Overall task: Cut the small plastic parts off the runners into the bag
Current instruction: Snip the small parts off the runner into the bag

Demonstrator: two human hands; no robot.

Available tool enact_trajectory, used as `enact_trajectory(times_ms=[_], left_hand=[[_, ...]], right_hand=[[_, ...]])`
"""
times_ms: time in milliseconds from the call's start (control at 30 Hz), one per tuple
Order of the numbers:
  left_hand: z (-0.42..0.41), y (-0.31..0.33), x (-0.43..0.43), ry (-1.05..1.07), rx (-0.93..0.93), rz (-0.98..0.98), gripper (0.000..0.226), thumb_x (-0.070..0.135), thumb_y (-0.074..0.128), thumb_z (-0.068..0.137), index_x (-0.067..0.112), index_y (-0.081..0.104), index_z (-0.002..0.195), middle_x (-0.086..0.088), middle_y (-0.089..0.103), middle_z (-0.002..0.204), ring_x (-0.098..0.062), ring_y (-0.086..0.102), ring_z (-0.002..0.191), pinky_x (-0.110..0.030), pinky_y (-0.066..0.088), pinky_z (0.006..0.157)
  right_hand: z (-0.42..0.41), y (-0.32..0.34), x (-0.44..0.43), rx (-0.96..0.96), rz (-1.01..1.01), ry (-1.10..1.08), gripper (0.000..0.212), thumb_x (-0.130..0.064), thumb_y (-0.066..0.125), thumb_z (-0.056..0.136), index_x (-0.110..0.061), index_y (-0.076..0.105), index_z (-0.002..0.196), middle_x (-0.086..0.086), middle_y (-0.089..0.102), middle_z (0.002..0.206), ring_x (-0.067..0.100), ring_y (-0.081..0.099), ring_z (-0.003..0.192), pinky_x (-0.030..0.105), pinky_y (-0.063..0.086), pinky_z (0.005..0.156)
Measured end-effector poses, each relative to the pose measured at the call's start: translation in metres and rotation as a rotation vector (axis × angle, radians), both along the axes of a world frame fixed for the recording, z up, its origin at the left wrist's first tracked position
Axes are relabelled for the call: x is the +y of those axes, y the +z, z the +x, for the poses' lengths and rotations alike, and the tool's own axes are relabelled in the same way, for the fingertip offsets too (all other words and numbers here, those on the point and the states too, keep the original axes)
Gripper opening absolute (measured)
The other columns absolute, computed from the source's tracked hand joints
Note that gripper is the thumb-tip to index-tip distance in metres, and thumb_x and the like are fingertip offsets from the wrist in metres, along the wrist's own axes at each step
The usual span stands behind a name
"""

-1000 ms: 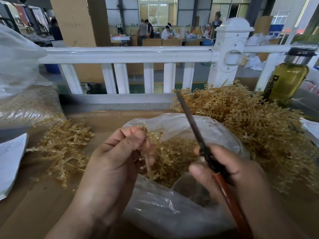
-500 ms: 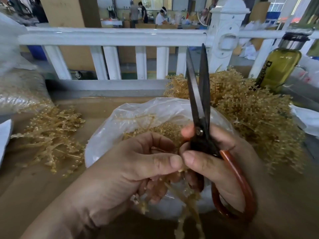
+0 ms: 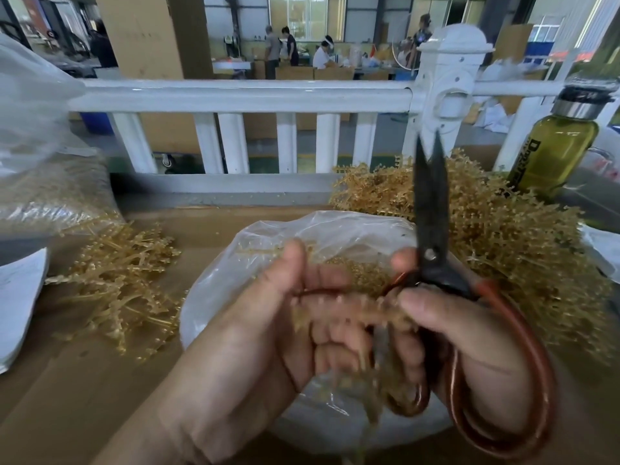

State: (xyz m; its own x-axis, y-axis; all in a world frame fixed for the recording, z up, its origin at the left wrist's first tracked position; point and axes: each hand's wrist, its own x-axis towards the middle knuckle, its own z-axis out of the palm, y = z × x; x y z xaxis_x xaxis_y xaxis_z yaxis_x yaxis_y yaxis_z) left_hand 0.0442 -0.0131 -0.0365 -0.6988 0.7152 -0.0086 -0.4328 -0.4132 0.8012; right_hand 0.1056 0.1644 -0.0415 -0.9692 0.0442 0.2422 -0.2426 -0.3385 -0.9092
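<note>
My left hand (image 3: 255, 333) holds a tan plastic runner (image 3: 349, 310) with small parts along it, blurred, lying across my fingers above the clear plastic bag (image 3: 268, 250). My right hand (image 3: 466, 333) grips black scissors (image 3: 431, 209) by their red-brown handle loops, blades pointing up and slightly apart at the tips. The two hands meet over the bag, which holds cut tan parts. A big heap of uncut runners (image 3: 503, 239) lies to the right behind the scissors.
A smaller pile of runners (image 3: 124, 280) lies on the brown table at the left, beside white paper (image 3: 16, 303) and a filled plastic bag (image 3: 50, 196). A green bottle (image 3: 557, 152) stands at the far right. A white railing (image 3: 235, 95) runs behind the table.
The runner has swung from hanging below my hands to lying across my left fingers. The scissors stay upright, blades a little more apart. My left thumb has lifted.
</note>
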Motion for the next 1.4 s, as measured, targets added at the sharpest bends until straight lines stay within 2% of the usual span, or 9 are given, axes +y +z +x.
enact_trajectory(times_ms=[100, 200, 333, 467, 667, 800, 900, 1233, 1400], left_hand=[[0.0, -0.005, 0.004, 0.027, 0.113, -0.035, 0.075, 0.07, 0.086, 0.055, 0.014, 0.075, 0.105, -0.019, 0.072, 0.112, -0.033, 0.07, 0.099, -0.039, 0.057, 0.08], [0.004, -0.011, 0.006, 0.059, 0.22, -0.096, 0.069, 0.051, 0.095, 0.056, 0.012, 0.074, 0.109, -0.022, 0.071, 0.118, -0.042, 0.067, 0.113, -0.038, 0.054, 0.087], [0.014, -0.01, 0.014, 0.086, 0.421, -0.099, 0.029, 0.016, 0.086, 0.077, 0.009, 0.075, 0.102, -0.019, 0.075, 0.107, -0.032, 0.072, 0.103, -0.031, 0.056, 0.087], [0.012, -0.011, 0.012, 0.272, 0.439, -0.209, 0.012, 0.015, 0.074, 0.077, 0.01, 0.076, 0.088, -0.015, 0.075, 0.082, -0.021, 0.073, 0.078, -0.023, 0.056, 0.073], [0.005, 0.0, -0.005, 0.204, 0.362, -0.291, 0.024, 0.022, 0.08, 0.069, 0.014, 0.077, 0.091, -0.012, 0.065, 0.07, -0.019, 0.064, 0.064, -0.025, 0.054, 0.063], [0.005, 0.005, -0.009, 0.104, 0.358, -0.367, 0.033, 0.032, 0.085, 0.07, 0.008, 0.075, 0.09, -0.029, 0.069, 0.087, -0.046, 0.068, 0.082, -0.052, 0.059, 0.08], [0.006, 0.007, -0.008, 0.09, 0.351, -0.313, 0.018, 0.023, 0.088, 0.073, 0.011, 0.076, 0.079, -0.015, 0.073, 0.076, -0.024, 0.072, 0.071, -0.023, 0.057, 0.065], [0.005, 0.004, -0.006, 0.313, 0.233, -0.293, 0.031, 0.034, 0.087, 0.059, 0.012, 0.068, 0.071, -0.014, 0.05, 0.07, -0.026, 0.05, 0.061, -0.03, 0.045, 0.057], [0.008, 0.003, -0.004, 0.276, 0.266, -0.289, 0.032, 0.03, 0.091, 0.06, 0.016, 0.076, 0.084, -0.011, 0.067, 0.076, -0.022, 0.064, 0.065, -0.027, 0.056, 0.059]], right_hand=[[-0.009, -0.003, 0.009, -0.019, -0.195, -0.154, 0.032, -0.012, 0.074, 0.06, -0.023, 0.072, 0.09, 0.006, 0.053, 0.057, 0.016, 0.052, 0.04, 0.025, 0.041, 0.035], [-0.011, 0.001, 0.006, -0.037, -0.264, -0.234, 0.025, -0.017, 0.066, 0.063, -0.025, 0.071, 0.086, 0.004, 0.054, 0.058, 0.015, 0.055, 0.042, 0.023, 0.042, 0.036], [-0.011, -0.004, 0.003, -0.083, -0.226, -0.26, 0.028, -0.018, 0.068, 0.062, -0.026, 0.069, 0.089, 0.004, 0.056, 0.058, 0.015, 0.057, 0.044, 0.024, 0.044, 0.036], [-0.006, -0.005, 0.005, -0.08, -0.073, -0.191, 0.038, -0.007, 0.08, 0.064, -0.023, 0.069, 0.097, 0.007, 0.06, 0.063, 0.019, 0.061, 0.048, 0.026, 0.047, 0.04], [-0.001, -0.005, 0.001, -0.019, 0.099, -0.133, 0.038, -0.024, 0.079, 0.067, -0.026, 0.069, 0.103, 0.008, 0.064, 0.066, 0.024, 0.065, 0.052, 0.031, 0.05, 0.046], [0.004, -0.007, -0.004, 0.008, 0.216, -0.137, 0.033, -0.027, 0.08, 0.073, -0.033, 0.068, 0.103, 0.008, 0.067, 0.07, 0.024, 0.066, 0.053, 0.033, 0.052, 0.047], [0.006, -0.006, -0.005, 0.014, 0.27, -0.131, 0.036, -0.032, 0.082, 0.074, -0.036, 0.067, 0.106, 0.006, 0.07, 0.078, 0.024, 0.069, 0.058, 0.036, 0.055, 0.05], [0.001, -0.01, -0.003, 0.093, 0.281, -0.176, 0.041, -0.043, 0.081, 0.078, -0.032, 0.064, 0.113, 0.01, 0.068, 0.091, 0.027, 0.07, 0.073, 0.032, 0.054, 0.061], [0.0, -0.011, -0.003, 0.167, 0.342, -0.251, 0.047, -0.05, 0.081, 0.077, -0.03, 0.064, 0.115, 0.009, 0.071, 0.094, 0.022, 0.072, 0.073, 0.03, 0.056, 0.064]])
